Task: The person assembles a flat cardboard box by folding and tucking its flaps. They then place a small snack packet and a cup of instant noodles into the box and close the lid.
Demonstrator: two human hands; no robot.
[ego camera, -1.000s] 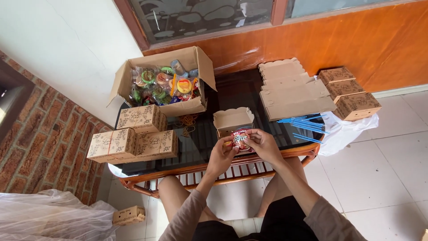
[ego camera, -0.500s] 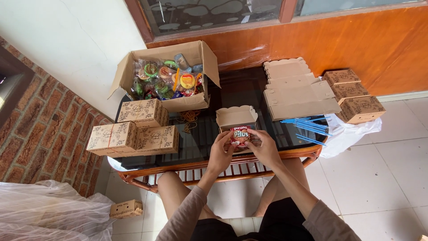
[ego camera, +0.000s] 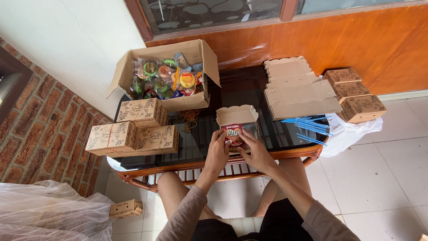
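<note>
My left hand (ego camera: 217,152) and my right hand (ego camera: 254,151) together grip a small red snack packet (ego camera: 232,134) at the near edge of a dark glass table (ego camera: 203,138). The packet sits in the front of a small open kraft box (ego camera: 237,116), its lid standing up behind. My knees show under the table's rattan frame.
A big open carton of wrapped snacks (ego camera: 169,80) stands at the back left. Three closed printed boxes (ego camera: 133,129) are stacked at left. Flat unfolded box blanks (ego camera: 298,89) lie at right, blue straws (ego camera: 310,125) beside them, more closed boxes (ego camera: 354,96) on a white bag. A small box (ego camera: 126,208) lies on the floor.
Both hands stay on the red packet at the open box. The view has shifted slightly; the packet sits a little lower into the box.
</note>
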